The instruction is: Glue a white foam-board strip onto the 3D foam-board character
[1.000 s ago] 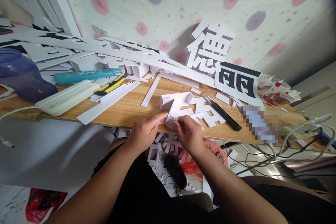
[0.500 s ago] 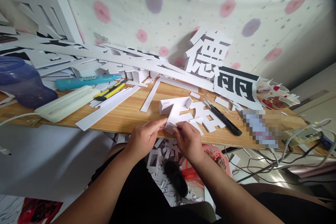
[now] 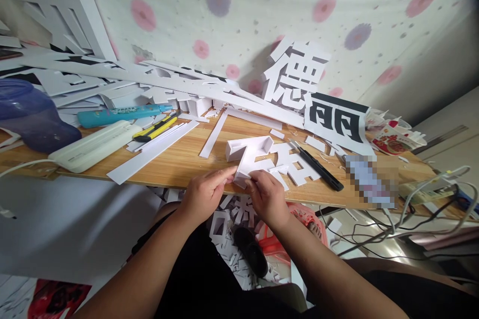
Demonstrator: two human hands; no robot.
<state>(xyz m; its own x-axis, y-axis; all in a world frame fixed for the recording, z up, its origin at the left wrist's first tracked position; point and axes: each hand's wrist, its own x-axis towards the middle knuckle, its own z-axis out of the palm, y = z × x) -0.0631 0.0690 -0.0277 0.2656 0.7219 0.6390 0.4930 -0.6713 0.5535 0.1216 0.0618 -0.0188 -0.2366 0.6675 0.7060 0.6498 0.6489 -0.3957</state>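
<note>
White foam-board cut-out character (image 3: 262,157) stays put, left hand (image 3: 204,194) and right hand (image 3: 266,197) still pinching its near corner.

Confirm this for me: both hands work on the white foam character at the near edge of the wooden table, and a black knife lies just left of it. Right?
Not quite. The black knife lies to the right of the foam character, as the head view shows. The rest holds: the left hand and right hand both pinch its near end at the table edge.
</note>
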